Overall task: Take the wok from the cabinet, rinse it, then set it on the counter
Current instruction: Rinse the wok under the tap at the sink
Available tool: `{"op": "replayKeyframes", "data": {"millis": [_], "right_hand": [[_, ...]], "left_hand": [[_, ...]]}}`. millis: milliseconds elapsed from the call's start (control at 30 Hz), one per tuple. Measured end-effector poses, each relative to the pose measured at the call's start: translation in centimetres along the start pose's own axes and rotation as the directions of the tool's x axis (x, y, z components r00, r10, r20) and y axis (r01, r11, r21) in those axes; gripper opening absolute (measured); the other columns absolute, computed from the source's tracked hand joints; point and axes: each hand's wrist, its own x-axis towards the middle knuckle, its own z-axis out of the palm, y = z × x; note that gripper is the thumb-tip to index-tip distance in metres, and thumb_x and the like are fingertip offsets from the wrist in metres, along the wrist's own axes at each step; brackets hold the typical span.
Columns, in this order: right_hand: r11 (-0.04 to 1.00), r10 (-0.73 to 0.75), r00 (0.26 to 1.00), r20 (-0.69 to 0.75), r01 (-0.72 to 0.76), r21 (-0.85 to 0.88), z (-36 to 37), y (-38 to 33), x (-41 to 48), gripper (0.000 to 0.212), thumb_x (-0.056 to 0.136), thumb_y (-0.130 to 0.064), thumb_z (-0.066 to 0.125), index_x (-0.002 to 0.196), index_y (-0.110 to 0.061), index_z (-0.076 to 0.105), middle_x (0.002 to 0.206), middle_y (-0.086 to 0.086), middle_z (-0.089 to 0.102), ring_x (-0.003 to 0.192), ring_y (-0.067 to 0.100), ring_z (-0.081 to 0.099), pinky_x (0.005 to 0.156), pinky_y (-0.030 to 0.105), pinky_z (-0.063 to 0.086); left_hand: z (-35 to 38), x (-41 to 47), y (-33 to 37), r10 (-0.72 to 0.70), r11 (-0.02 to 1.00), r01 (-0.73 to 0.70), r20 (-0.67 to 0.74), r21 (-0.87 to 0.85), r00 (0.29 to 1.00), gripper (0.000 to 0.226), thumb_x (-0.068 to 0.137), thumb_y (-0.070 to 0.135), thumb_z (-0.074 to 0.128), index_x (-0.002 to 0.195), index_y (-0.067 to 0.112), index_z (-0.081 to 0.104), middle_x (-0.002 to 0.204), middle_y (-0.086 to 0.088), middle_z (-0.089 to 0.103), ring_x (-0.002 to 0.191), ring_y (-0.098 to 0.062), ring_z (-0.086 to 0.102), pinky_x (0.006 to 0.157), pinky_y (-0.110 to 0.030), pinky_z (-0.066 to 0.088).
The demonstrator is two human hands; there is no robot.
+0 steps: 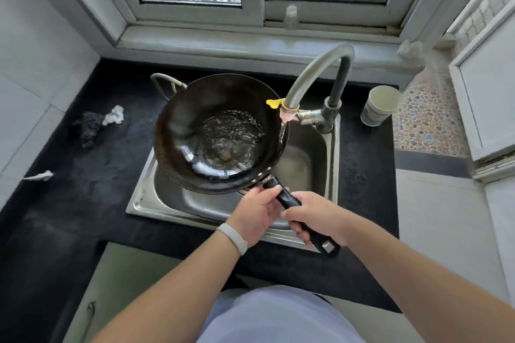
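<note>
A black wok (178, 131) is held over the steel sink (145, 198), with water swirling in its bowl. Its long black handle (288, 199) points toward me. My left hand (255, 214) grips the handle close to the bowl, and my right hand (317, 217) grips it further back. The grey curved faucet (312, 75) runs a thin stream of water past the wok's right rim. A metal loop handle sticks out at the wok's far left side.
The black counter (83, 189) surrounds the sink. On its left lie a dark scouring pad (87, 128) and crumpled white scraps (114, 115). A paper cup (380, 106) stands to the right of the faucet. The window sill runs behind; a cabinet door (117, 287) is below.
</note>
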Motion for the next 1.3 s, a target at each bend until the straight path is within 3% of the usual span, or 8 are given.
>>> {"op": "replayKeyframes", "data": {"millis": [67,167,467,967,1167,1300], "right_hand": [[1.000,-0.011,1.000,-0.004,0.011,-0.014,0.6,-0.1,-0.4,0.007,0.095,-0.007,0.055,0.102,-0.006,0.052,0.058,0.003,0.051,0.044,0.016,0.045,0.044,0.028,0.043],[0.999,-0.033,0.999,-0.013,0.033,-0.028,1.3,-0.4,-0.7,0.004,0.094,-0.006,0.054,0.096,-0.007,0.050,0.059,0.004,0.051,0.043,0.017,0.045,0.044,0.028,0.043],[0.994,-0.038,0.996,-0.079,0.030,-0.107,3.7,-1.4,-1.7,0.004,0.095,-0.009,0.055,0.094,-0.007,0.052,0.058,0.005,0.053,0.041,0.016,0.046,0.047,0.032,0.046],[1.000,0.023,0.978,-0.209,-0.022,0.003,7.5,-1.1,-1.7,0.003,0.096,-0.009,0.053,0.098,-0.008,0.050,0.059,0.003,0.052,0.043,0.015,0.045,0.043,0.028,0.044],[0.999,0.042,0.976,-0.214,-0.040,0.014,7.0,-0.3,-2.6,0.004,0.097,-0.012,0.053,0.095,-0.009,0.052,0.061,0.005,0.054,0.043,0.015,0.047,0.046,0.030,0.045],[0.992,0.116,0.980,-0.163,-0.107,0.060,5.9,0.2,-3.1,0.020,0.100,-0.019,0.055,0.115,-0.006,0.054,0.062,0.003,0.056,0.047,0.015,0.051,0.047,0.029,0.047]], "left_hand": [[0.5,0.0,0.3,-0.012,0.991,0.013,0.006,-0.133,1.000,0.021,0.096,0.003,0.049,0.116,0.007,0.053,0.108,-0.014,0.067,0.094,-0.028,0.068,0.073,-0.038,0.058],[0.6,-0.2,0.7,-0.011,0.972,0.021,0.044,-0.234,0.999,0.025,0.095,-0.003,0.045,0.113,0.009,0.055,0.107,-0.012,0.069,0.093,-0.025,0.071,0.073,-0.039,0.059],[-0.8,-1.6,1.7,-0.057,0.980,0.079,0.127,-0.180,0.990,0.018,0.095,-0.002,0.050,0.104,0.012,0.057,0.101,-0.010,0.069,0.094,-0.025,0.071,0.067,-0.036,0.059],[-3.2,-1.9,2.4,-0.127,0.983,0.155,0.245,-0.099,0.961,0.019,0.095,-0.002,0.051,0.109,0.009,0.056,0.097,-0.011,0.071,0.090,-0.025,0.073,0.066,-0.036,0.059],[-2.6,-2.1,1.2,-0.118,0.990,0.131,0.224,-0.045,0.968,0.014,0.094,-0.002,0.055,0.100,0.011,0.055,0.088,-0.010,0.067,0.091,-0.026,0.070,0.064,-0.034,0.058],[-1.9,-2.4,0.2,-0.064,0.997,0.058,0.157,0.043,0.986,0.012,0.095,0.000,0.055,0.096,0.012,0.055,0.080,-0.007,0.064,0.084,-0.023,0.069,0.066,-0.034,0.056]]}}
